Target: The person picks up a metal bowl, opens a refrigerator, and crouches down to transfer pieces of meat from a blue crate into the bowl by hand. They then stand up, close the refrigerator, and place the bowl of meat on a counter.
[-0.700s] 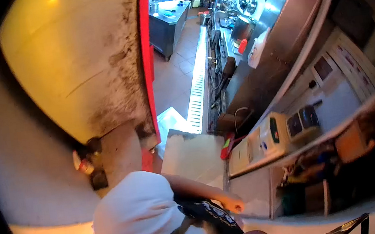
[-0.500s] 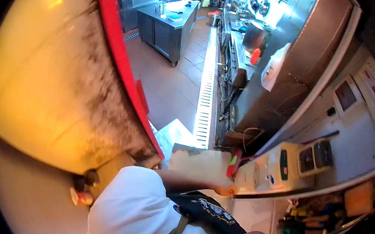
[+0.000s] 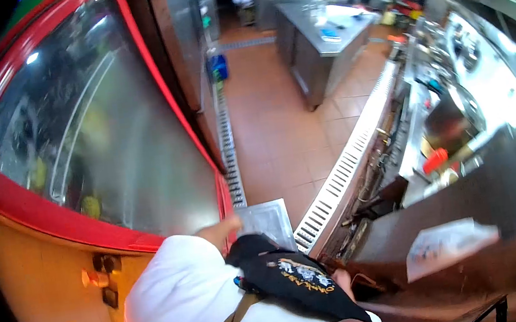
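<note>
My left hand (image 3: 230,225) reaches forward from a white sleeve, right at the red edge (image 3: 222,194) of a large panel with a window (image 3: 132,131). Its fingers are blurred, and I cannot tell whether they grip the edge. Just past it, low down, is a flat grey metal panel (image 3: 271,218) with a raised rim. Only a small part of my right hand (image 3: 342,279) shows beside the black apron (image 3: 295,279) with printed lettering. The apron hides its fingers.
A tiled floor (image 3: 268,140) runs ahead, with a slotted drain (image 3: 348,163) along the right and a narrower drain (image 3: 228,145) at left. A steel cabinet (image 3: 316,57) stands mid-floor. On the right are a large pot (image 3: 455,114), a red bottle (image 3: 435,160) and a white bag (image 3: 449,246).
My left hand has drawn back leftward from beside the beige boxes to the red edge. The view has shifted, bringing the window in and leaving the boxes out of sight.
</note>
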A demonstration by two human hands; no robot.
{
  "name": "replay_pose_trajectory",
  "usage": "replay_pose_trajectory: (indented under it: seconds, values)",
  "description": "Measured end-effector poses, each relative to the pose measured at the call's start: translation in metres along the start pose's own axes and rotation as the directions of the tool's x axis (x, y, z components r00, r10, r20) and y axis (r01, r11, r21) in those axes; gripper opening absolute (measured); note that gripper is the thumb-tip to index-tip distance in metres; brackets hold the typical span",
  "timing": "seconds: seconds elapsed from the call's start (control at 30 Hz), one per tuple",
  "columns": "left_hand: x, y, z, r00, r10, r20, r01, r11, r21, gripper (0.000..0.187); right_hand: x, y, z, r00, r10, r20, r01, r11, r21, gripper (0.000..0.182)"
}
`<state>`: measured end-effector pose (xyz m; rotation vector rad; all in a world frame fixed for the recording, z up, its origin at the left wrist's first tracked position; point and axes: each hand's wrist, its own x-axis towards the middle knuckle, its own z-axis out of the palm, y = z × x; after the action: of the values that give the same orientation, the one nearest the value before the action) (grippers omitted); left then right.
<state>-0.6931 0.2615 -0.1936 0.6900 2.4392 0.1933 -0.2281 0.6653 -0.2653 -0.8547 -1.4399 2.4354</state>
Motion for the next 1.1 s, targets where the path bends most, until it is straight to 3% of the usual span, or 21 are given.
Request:
replay_pose_trajectory:
  seconds: [0.1, 0.17, 0.27, 0.3, 0.33, 0.43, 0.57, 0.6, 0.67, 0.73, 0.77, 0.8, 0.83, 0.87, 0.9, 0.93, 0.97, 1.0, 1.03, 1.07, 1.1]
  values:
    - [-0.008, -0.005, -0.072, 0.907, -0.388, -0.162, 0.253, 0.811, -0.527, 0.024, 0.103, -0.196, 0.095, 0.973, 0.114, -0.199, -0.143, 0.980, -0.136, 0.012]
    - [0.010, -0.002, -0.078, 0.812, -0.549, -0.197, 0.240, 0.623, -0.745, 0.025, 0.163, -0.225, 0.111, 0.958, 0.114, -0.263, -0.116, 0.993, 0.008, 0.011]
    - [0.067, -0.005, -0.056, 0.787, -0.604, -0.125, 0.329, 0.582, -0.744, 0.030, 0.253, -0.289, 0.090, 0.952, 0.094, -0.292, -0.123, 0.989, -0.083, 0.014]
    - [0.072, -0.017, -0.066, 0.771, -0.635, -0.050, 0.388, 0.531, -0.753, 0.032, 0.282, -0.277, 0.059, 0.973, 0.001, -0.232, -0.069, 0.956, -0.286, 0.012]
    - [0.088, -0.021, -0.069, 0.757, -0.653, 0.010, 0.443, 0.503, -0.742, 0.034, 0.286, -0.273, 0.056, 0.949, 0.185, -0.256, -0.264, 0.910, -0.321, 0.011]
    - [0.136, -0.013, -0.095, 0.745, -0.662, 0.085, 0.548, 0.534, -0.644, 0.040, 0.298, -0.261, 0.014, 0.932, 0.279, -0.233, -0.361, 0.788, -0.498, 0.006]
    - [0.292, 0.069, -0.133, 0.877, -0.460, -0.140, 0.358, 0.819, -0.449, 0.048, 0.356, -0.264, -0.018, 0.963, 0.240, -0.121, -0.263, 0.753, -0.603, 0.006]
    - [0.332, 0.106, -0.179, 0.892, -0.388, -0.234, 0.283, 0.880, -0.381, 0.050, 0.380, -0.271, -0.019, 0.977, 0.202, -0.071, -0.204, 0.773, -0.600, 0.007]
    - [0.396, 0.126, -0.299, 0.939, -0.296, -0.176, 0.247, 0.936, -0.252, 0.057, 0.439, -0.305, -0.003, 0.992, 0.123, -0.022, -0.119, 0.866, -0.485, 0.010]
    - [0.481, 0.120, -0.350, 0.870, -0.418, -0.262, 0.285, 0.860, -0.423, 0.059, 0.504, -0.443, 0.107, 0.906, 0.273, -0.324, -0.297, 0.955, -0.027, 0.019]
    - [0.508, 0.128, -0.382, 0.837, -0.479, -0.266, 0.217, 0.736, -0.641, 0.054, 0.559, -0.447, 0.094, 0.986, 0.156, -0.054, -0.156, 0.988, 0.005, 0.023]
    - [0.528, 0.146, -0.410, 0.796, -0.543, -0.270, 0.113, 0.570, -0.814, 0.049, 0.612, -0.469, 0.109, 0.982, 0.128, -0.143, -0.131, 0.991, -0.014, 0.028]
    - [0.545, 0.173, -0.423, 0.776, -0.565, -0.282, 0.109, 0.559, -0.822, 0.049, 0.668, -0.496, 0.119, 0.991, 0.112, -0.076, -0.118, 0.991, -0.070, 0.039]
    - [0.563, 0.197, -0.442, 0.725, -0.630, -0.279, 0.018, 0.421, -0.907, 0.044, 0.714, -0.536, 0.136, 0.993, -0.060, 0.106, 0.091, 0.943, -0.319, 0.042]
    - [0.573, 0.228, -0.465, 0.689, -0.678, -0.255, -0.080, 0.279, -0.957, 0.039, 0.738, -0.613, 0.174, 0.951, -0.211, 0.227, 0.297, 0.832, -0.468, 0.042]
    - [0.579, 0.245, -0.464, 0.762, -0.601, -0.240, -0.104, 0.252, -0.962, 0.033, 0.764, -0.668, 0.205, 0.895, -0.265, 0.359, 0.426, 0.749, -0.508, 0.041]
    - [0.589, 0.271, -0.453, 0.721, -0.667, -0.188, -0.148, 0.116, -0.982, 0.034, 0.762, -0.738, 0.249, 0.859, -0.251, 0.446, 0.449, 0.787, -0.422, 0.034]
    - [0.597, 0.284, -0.431, 0.772, -0.605, -0.193, -0.116, 0.165, -0.979, 0.031, 0.759, -0.794, 0.283, 0.787, -0.298, 0.541, 0.492, 0.832, -0.257, 0.025]
    - [0.613, 0.286, -0.396, 0.723, -0.636, -0.270, 0.064, 0.451, -0.890, 0.032, 0.760, -0.841, 0.304, 0.639, -0.372, 0.674, 0.630, 0.755, -0.181, 0.020]
    - [0.593, 0.315, -0.397, 0.741, -0.597, -0.309, 0.122, 0.571, -0.812, 0.040, 0.752, -0.878, 0.328, 0.431, -0.540, 0.723, 0.814, 0.579, -0.053, 0.015]
    - [0.586, 0.324, -0.375, 0.702, -0.631, -0.329, 0.182, 0.606, -0.775, 0.039, 0.755, -0.920, 0.351, 0.034, -0.595, 0.803, 0.924, 0.325, 0.201, 0.016]
